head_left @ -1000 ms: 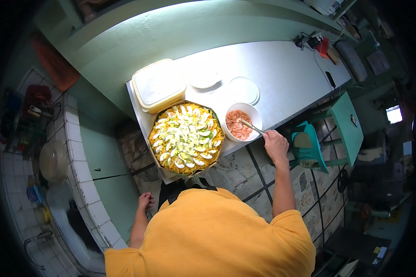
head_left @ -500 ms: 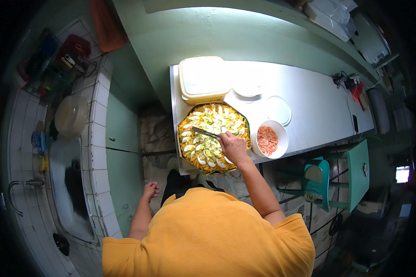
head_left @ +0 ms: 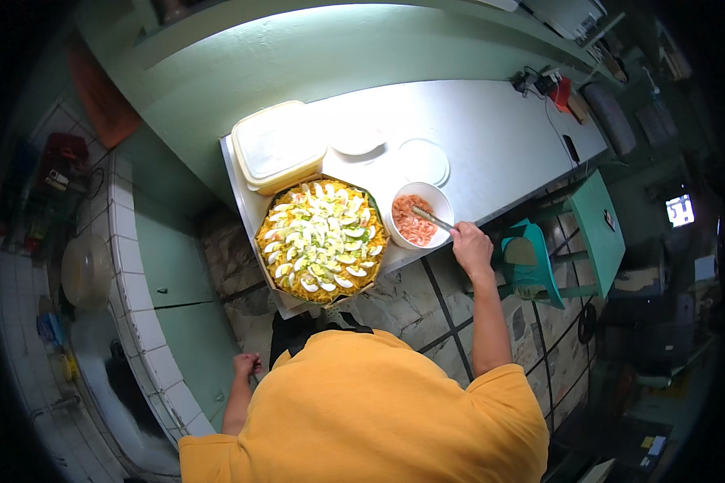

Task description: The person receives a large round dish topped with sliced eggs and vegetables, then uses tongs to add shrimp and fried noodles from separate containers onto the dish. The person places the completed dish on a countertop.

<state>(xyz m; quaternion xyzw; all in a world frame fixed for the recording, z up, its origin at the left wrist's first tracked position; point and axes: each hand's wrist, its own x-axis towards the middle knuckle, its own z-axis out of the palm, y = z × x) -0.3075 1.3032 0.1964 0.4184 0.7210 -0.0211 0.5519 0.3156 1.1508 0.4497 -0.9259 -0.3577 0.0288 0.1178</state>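
My right hand (head_left: pixel 474 248) grips metal tongs (head_left: pixel 433 217). Their tips reach into the small pink shrimp (head_left: pixel 416 222) inside a white bowl (head_left: pixel 445 203) near the table's front edge. Left of the bowl sits an octagonal tray (head_left: pixel 375 278) of yellow noodles (head_left: pixel 368 275), topped with egg slices (head_left: pixel 328 285) and chopped green and pale bits in the middle. Low at my left side, away from the food, my left hand (head_left: pixel 247 365) hangs with curled fingers and nothing visible in them.
Behind the tray stands a lidded yellowish container (head_left: pixel 278 145). A white plate (head_left: pixel 358 142) and a round white lid (head_left: pixel 424 162) lie on the white table (head_left: pixel 491 133). A teal chair (head_left: pixel 532 262) is at the right; a tiled sink counter (head_left: pixel 141 302) runs along the left.
My right hand has carried the tongs rightward from above the noodle tray into the shrimp bowl. The view has turned, shifting the table leftward. My left hand remains low at my side.
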